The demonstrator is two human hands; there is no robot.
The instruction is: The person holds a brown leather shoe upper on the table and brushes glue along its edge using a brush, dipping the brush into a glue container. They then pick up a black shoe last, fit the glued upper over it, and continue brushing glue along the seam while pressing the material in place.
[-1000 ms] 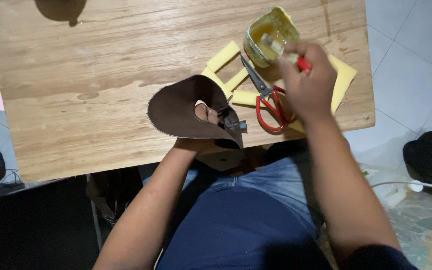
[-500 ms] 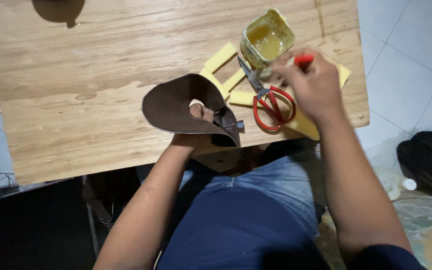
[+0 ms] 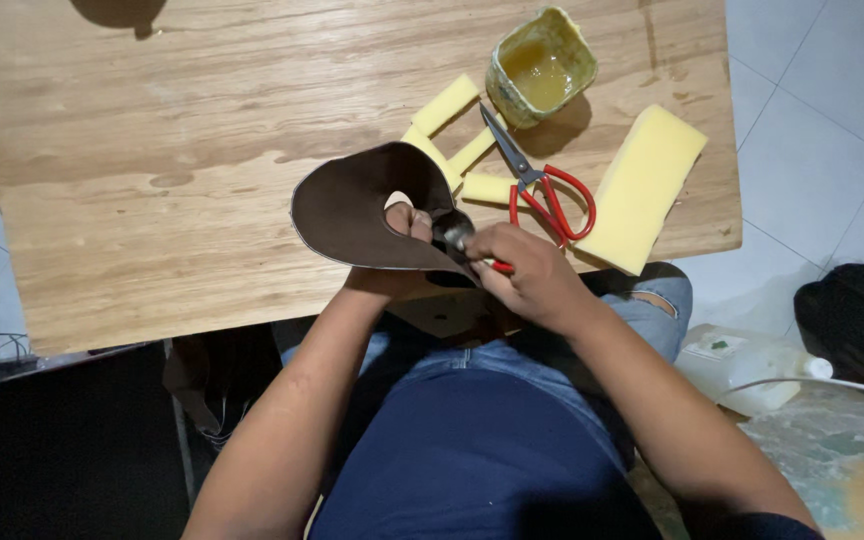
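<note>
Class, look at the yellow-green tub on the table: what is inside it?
The tub holds a pool of amber, glue-like liquid, with smears up its walls. Its depth and whatever lies beneath the liquid cannot be seen.

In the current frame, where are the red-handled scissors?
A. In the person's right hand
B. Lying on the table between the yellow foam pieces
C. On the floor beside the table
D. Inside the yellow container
B: the red-handled scissors lie closed on the wooden table, between the small foam strips and the large foam block, with no hand touching them.
</note>
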